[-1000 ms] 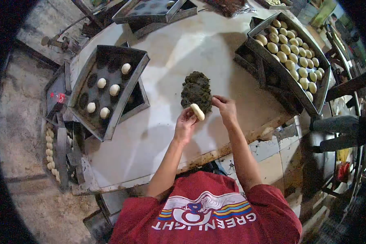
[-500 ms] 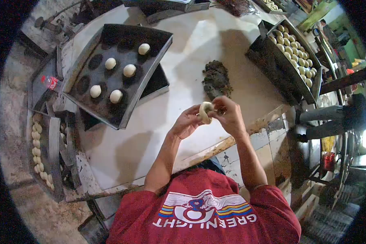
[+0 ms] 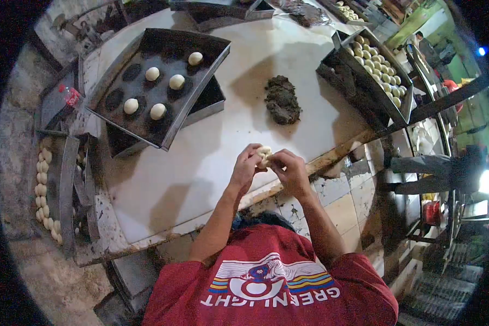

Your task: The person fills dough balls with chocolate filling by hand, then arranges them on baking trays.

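Between my two hands, above the table's front edge, is a piece of pale dough with a gathered, folded top. My left hand is closed round its left side. The fingertips of my right hand pinch its right edge. Beyond my hands a dark, lumpy mound of filling lies on the white table. To the left, a dark metal tray carries several round dough balls, set apart from each other. Any filling inside the held dough is hidden.
A deep tray packed with dough balls stands at the table's right. More dough pieces line a tray at the lower left. A bottle with a red label lies far left. Someone's legs show at the right.
The dough has gone from an open cup shape to a gathered one, with both hands' fingers now pinching it. My right hand has come lower, and the view has shifted slightly.
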`<state>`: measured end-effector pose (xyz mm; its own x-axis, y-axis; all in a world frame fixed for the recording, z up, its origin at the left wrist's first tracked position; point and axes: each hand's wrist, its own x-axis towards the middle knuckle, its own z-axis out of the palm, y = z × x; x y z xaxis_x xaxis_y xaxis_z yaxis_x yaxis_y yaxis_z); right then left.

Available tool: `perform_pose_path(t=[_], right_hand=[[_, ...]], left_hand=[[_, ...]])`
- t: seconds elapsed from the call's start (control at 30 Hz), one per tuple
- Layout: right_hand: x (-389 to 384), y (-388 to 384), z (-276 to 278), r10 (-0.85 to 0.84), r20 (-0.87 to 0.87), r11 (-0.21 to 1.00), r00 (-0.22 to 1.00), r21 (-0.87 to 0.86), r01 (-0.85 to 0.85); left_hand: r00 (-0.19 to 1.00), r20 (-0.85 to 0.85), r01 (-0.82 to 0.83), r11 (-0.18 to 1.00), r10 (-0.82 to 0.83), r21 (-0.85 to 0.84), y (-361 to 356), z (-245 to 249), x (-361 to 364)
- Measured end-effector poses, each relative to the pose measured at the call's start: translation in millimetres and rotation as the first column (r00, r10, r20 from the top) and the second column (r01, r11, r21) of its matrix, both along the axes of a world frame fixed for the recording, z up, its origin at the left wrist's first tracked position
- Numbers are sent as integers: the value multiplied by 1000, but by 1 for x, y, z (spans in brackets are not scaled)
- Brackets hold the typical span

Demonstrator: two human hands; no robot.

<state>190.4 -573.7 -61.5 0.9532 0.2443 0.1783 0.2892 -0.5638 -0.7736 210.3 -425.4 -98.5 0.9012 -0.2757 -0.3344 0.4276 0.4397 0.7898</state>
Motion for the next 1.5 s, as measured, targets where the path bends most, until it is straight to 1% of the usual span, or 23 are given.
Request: perform_pose_path(t=[0.07, 0.13, 0.17, 0.3, 0.37, 0.53, 0.6, 0.8, 0.87, 0.9, 0.93, 1.0, 1.07, 1.1, 1.13, 1.2, 1.23, 1.27, 1.33, 1.37, 1.4, 1.47, 1.5], right_hand=[[-9, -8, 2, -24, 35, 1000, 999, 4, 24], [-22, -17, 7, -250, 4, 943, 968, 226, 243], [-30, -28, 5, -224, -21, 960, 974, 167, 224], [-60, -67, -29, -227, -52, 892, 973, 390, 229], [-84, -72, -14, -268, -253, 779, 930, 511, 364], [-124, -67, -2, -105, -346, 693, 932, 646, 318], [-137, -58, 10, -178, 103, 922, 979, 366, 129], [-126, -34, 22, 31, 169, 971, 985, 228, -69], [-117, -13, 26, -8, 147, 896, 989, 441, -58], [-112, -11, 12, 53, 103, 942, 993, 324, -84], [-109, 18, -1, 16, 6, 946, 1000, 323, -17], [-109, 47, -8, -41, -96, 949, 995, 307, 69], [-109, 81, -20, -52, -169, 911, 984, 396, 116], [-106, 94, -28, 27, -287, 903, 958, 419, 100], [-107, 112, -35, 66, -282, 906, 957, 418, 61], [-109, 150, -48, 214, -416, 666, 884, 724, 179], [-106, 171, -57, 335, -453, 672, 826, 730, 128], [-105, 189, -64, 320, -476, 728, 819, 676, 108], [-92, 228, -112, 492, -264, 426, 830, 904, 35], [-62, 239, -167, 505, -377, 474, 776, 873, 116], [-64, 251, -137, 521, -376, 482, 766, 871, 99], [-81, 276, -36, 107, -384, 918, 917, 393, 58], [-72, 276, -57, 52, -231, 966, 972, 258, 10]], left_hand=[[997, 55, 49, 999, -49, 2, -5, 14, -13], [986, 87, 152, 984, -144, -94, -15, 24, -25], [980, 127, 159, 986, -153, -42, -25, 17, -31], [985, 67, 175, 927, -161, -332, -58, 35, -74], [935, 338, 46, 981, -108, 188, -71, 40, -101], [949, 293, -180, 964, 118, 194, -85, 13, -131], [932, 287, -291, 928, 220, 234, -86, 15, -143], [937, 264, -296, 919, 227, 261, -54, 38, -163], [845, 535, -310, 834, 21, 457, -33, 32, -159], [896, 435, -281, 871, 88, 403, -28, 41, -166], [714, 692, -482, 792, 107, 374, -7, 15, -167], [783, 591, -531, 705, 195, 471, 12, -18, -171], [890, 326, -450, 726, 318, 520, 35, 23, -183], [777, 547, -595, 648, 312, 476, 45, -2, -184], [760, 551, -624, 623, 344, 472, 54, -12, -185], [772, 546, -636, 378, 326, 673, 82, -23, -179], [789, 465, -602, 660, 403, 449, 103, -3, -178], [827, 419, -548, 705, 375, 451, 118, -12, -172], [780, 610, -538, 647, 138, 541, 147, -20, -167], [760, 637, -553, 646, 131, 527, 166, -6, -168], [753, 640, -572, 635, 154, 519, 194, 2, -168], [692, 645, -591, 768, 325, 248, 270, 20, -172], [617, 654, -735, 619, 439, 278, 317, 52, -183]])
